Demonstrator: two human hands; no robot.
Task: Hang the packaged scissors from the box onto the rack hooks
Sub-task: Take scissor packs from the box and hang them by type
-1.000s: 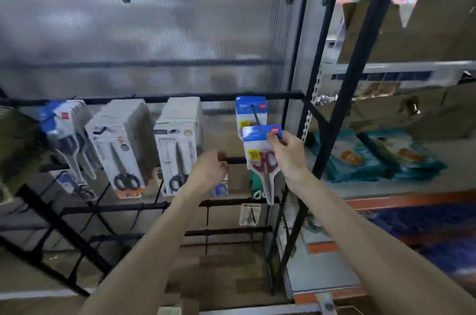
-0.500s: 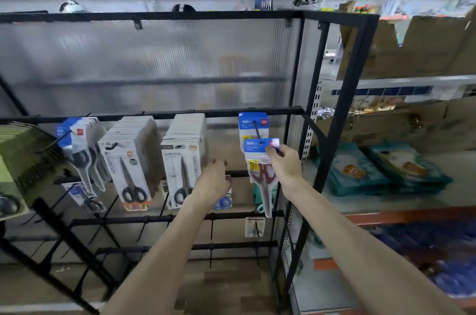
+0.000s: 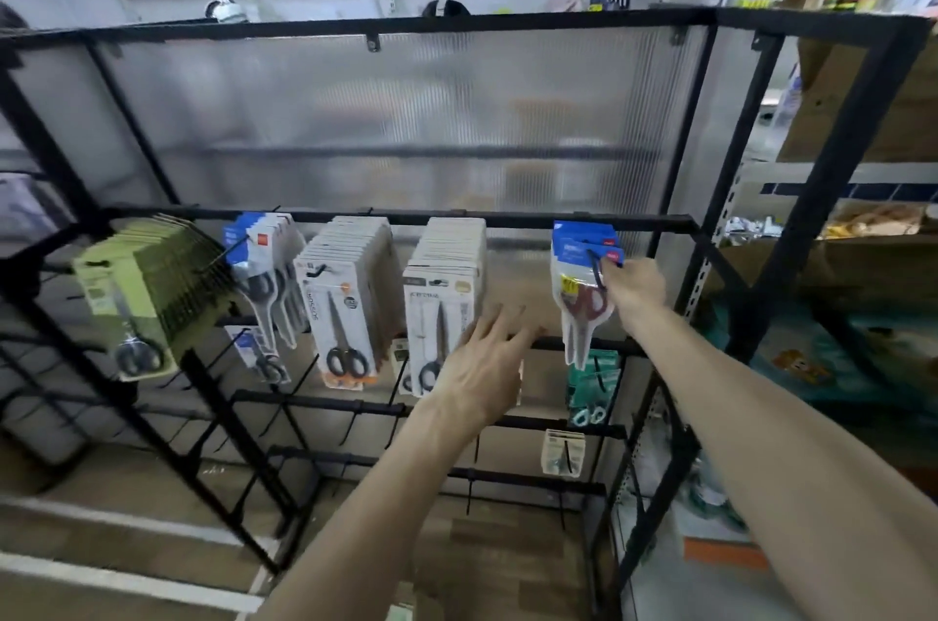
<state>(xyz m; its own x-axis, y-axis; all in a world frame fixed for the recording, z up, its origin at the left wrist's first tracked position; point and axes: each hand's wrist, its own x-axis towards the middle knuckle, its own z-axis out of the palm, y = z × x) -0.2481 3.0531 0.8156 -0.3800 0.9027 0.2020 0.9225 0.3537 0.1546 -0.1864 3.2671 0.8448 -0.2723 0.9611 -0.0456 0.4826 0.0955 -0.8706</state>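
Rack rail point(image 3: 386, 216), left end first: green packs point(image 3: 127, 295), blue-and-white packs point(image 3: 264, 255) and two white stacks point(image 3: 350, 300) hang on hooks. Your left hand point(image 3: 487, 366) is in front of the lower bar, fingers spread and straight, gripping nothing; can't tell if the tips touch the bar. Your right hand point(image 3: 632, 288) pinches the blue header of the red-handled scissors pack point(image 3: 581, 295), which sits on the rightmost hook, against another blue pack behind it.

Single head-worn wide-angle view, facing forward, slightly down, at rack point(image 3: 558, 19); close range.
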